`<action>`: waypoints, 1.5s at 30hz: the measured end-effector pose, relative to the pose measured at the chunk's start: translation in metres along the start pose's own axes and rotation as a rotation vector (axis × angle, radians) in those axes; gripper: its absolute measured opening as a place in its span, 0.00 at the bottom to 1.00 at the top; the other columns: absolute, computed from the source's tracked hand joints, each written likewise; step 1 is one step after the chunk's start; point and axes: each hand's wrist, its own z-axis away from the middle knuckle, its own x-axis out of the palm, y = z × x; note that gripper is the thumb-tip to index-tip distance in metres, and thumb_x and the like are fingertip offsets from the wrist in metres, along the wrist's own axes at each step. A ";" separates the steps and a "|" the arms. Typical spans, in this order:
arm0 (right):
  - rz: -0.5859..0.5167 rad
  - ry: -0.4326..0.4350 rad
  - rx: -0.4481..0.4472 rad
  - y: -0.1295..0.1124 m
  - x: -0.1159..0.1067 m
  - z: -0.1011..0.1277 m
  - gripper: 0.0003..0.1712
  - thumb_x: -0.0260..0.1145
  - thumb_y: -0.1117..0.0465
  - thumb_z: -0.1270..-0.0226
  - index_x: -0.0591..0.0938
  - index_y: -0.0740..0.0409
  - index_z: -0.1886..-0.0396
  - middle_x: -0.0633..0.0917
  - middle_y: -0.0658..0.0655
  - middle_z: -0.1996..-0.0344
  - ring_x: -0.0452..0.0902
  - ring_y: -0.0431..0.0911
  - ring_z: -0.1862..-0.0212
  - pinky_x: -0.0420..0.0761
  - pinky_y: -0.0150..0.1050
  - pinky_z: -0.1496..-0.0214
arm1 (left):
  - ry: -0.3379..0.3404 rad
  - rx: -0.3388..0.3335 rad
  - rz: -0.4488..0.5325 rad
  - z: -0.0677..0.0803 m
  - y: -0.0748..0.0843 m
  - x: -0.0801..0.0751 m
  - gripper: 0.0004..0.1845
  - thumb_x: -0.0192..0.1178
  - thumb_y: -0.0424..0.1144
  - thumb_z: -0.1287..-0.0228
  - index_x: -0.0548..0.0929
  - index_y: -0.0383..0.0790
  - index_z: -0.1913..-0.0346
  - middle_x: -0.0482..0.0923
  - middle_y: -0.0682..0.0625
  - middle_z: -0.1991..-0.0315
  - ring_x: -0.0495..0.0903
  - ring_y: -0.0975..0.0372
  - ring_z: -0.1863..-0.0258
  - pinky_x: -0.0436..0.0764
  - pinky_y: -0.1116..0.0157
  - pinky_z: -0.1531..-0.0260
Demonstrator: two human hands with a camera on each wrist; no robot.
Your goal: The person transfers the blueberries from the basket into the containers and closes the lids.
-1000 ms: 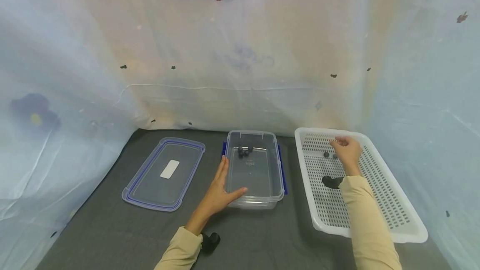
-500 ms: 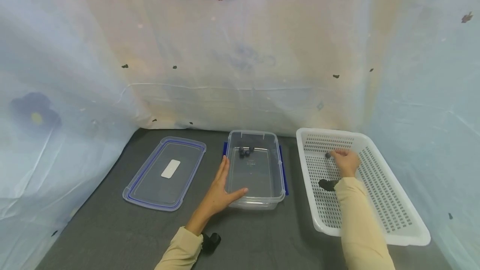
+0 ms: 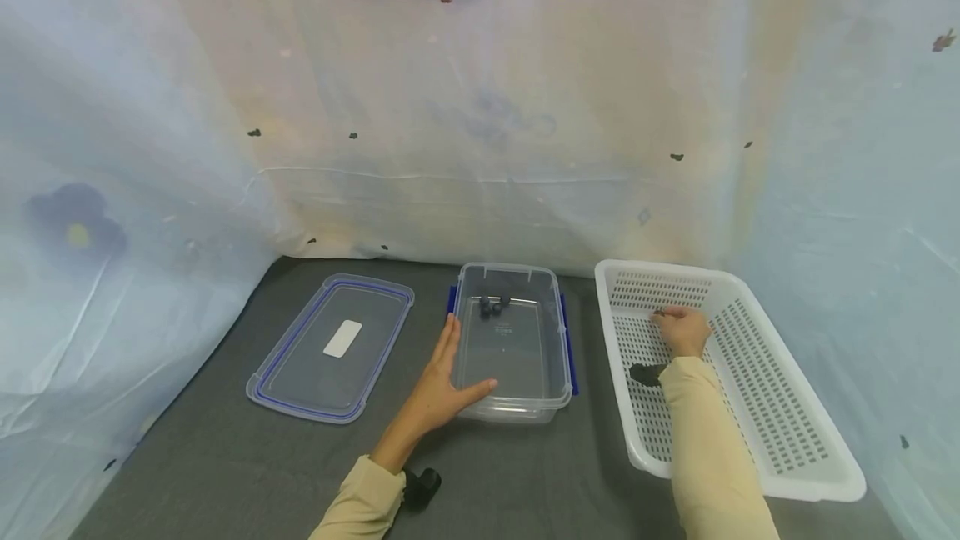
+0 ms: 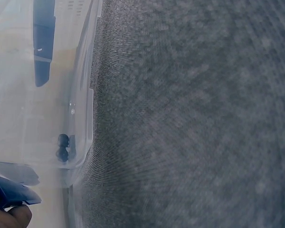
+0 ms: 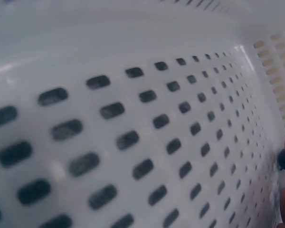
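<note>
Low in the white perforated basket, my right hand pinches a blueberry at its fingertips. My left hand rests against the left side of a clear plastic container, with fingers stretched along it and thumb spread toward its front. In the left wrist view, fingers touch the container's blue side latch. Several blueberries lie together toward the far end inside the container.
A clear lid with a blue seal and white label lies flat left of the container. Grey cloth covers the table. A pale patterned plastic sheet hangs behind and at both sides.
My right hand has come down in the basket and a little left, and its fingertips have closed on a blueberry there. The left hand keeps its place at the container.
</note>
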 end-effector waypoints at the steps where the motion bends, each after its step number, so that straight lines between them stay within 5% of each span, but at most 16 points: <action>1: 0.011 -0.009 0.003 0.000 0.000 0.000 0.22 0.67 0.64 0.38 0.78 0.70 0.45 0.75 0.71 0.44 0.68 0.63 0.42 0.71 0.56 0.42 | 0.000 0.000 0.004 0.000 0.000 0.000 0.59 0.70 0.56 0.45 0.41 0.39 0.22 0.33 0.46 0.22 0.42 0.46 0.27 0.54 0.38 0.37; 6: 0.061 -0.028 0.019 -0.002 -0.001 0.004 0.21 0.66 0.65 0.37 0.78 0.70 0.46 0.74 0.71 0.45 0.60 0.65 0.39 0.64 0.59 0.39 | -0.002 0.005 0.013 0.001 0.000 0.001 0.59 0.70 0.56 0.45 0.42 0.38 0.23 0.32 0.47 0.22 0.42 0.45 0.27 0.55 0.38 0.37; 16: 0.055 -0.015 0.020 -0.003 0.000 0.003 0.20 0.67 0.65 0.39 0.79 0.71 0.48 0.74 0.72 0.46 0.64 0.65 0.41 0.66 0.59 0.40 | -0.001 0.006 0.008 0.000 -0.001 0.000 0.60 0.69 0.57 0.45 0.41 0.39 0.22 0.32 0.49 0.22 0.41 0.47 0.26 0.53 0.38 0.37; 19: 0.059 -0.004 0.000 -0.003 -0.003 0.003 0.20 0.66 0.64 0.37 0.79 0.71 0.48 0.75 0.72 0.46 0.68 0.65 0.43 0.68 0.58 0.40 | -0.002 0.009 0.011 0.000 -0.001 0.001 0.60 0.69 0.57 0.45 0.41 0.39 0.22 0.32 0.47 0.22 0.40 0.47 0.26 0.52 0.38 0.36; 26: 0.035 0.000 -0.092 -0.013 -0.016 -0.002 0.20 0.66 0.63 0.37 0.80 0.73 0.50 0.77 0.73 0.46 0.61 0.67 0.39 0.50 0.58 0.33 | -0.004 0.002 0.014 0.000 -0.001 0.001 0.60 0.70 0.56 0.45 0.40 0.39 0.22 0.32 0.47 0.22 0.40 0.47 0.26 0.52 0.39 0.36; 31: 0.023 0.033 -0.131 -0.026 -0.026 -0.005 0.20 0.67 0.61 0.37 0.81 0.72 0.50 0.81 0.71 0.52 0.69 0.64 0.43 0.52 0.57 0.32 | 0.003 0.000 0.014 0.000 -0.001 0.001 0.59 0.70 0.56 0.45 0.41 0.40 0.22 0.32 0.46 0.22 0.41 0.46 0.26 0.53 0.38 0.37; 38: 0.000 0.048 -0.164 -0.045 -0.041 0.001 0.22 0.66 0.58 0.35 0.81 0.70 0.48 0.83 0.68 0.55 0.76 0.56 0.56 0.72 0.48 0.50 | -0.001 -0.004 0.004 0.000 0.000 0.000 0.60 0.70 0.57 0.46 0.40 0.41 0.22 0.33 0.46 0.22 0.41 0.47 0.26 0.53 0.38 0.37; 45: -0.072 0.020 -0.181 -0.064 -0.055 0.010 0.23 0.66 0.54 0.34 0.81 0.67 0.47 0.81 0.55 0.63 0.72 0.41 0.65 0.72 0.35 0.64 | -0.002 -0.018 -0.010 -0.001 -0.002 0.000 0.61 0.69 0.59 0.46 0.39 0.44 0.22 0.32 0.49 0.22 0.40 0.50 0.26 0.52 0.40 0.36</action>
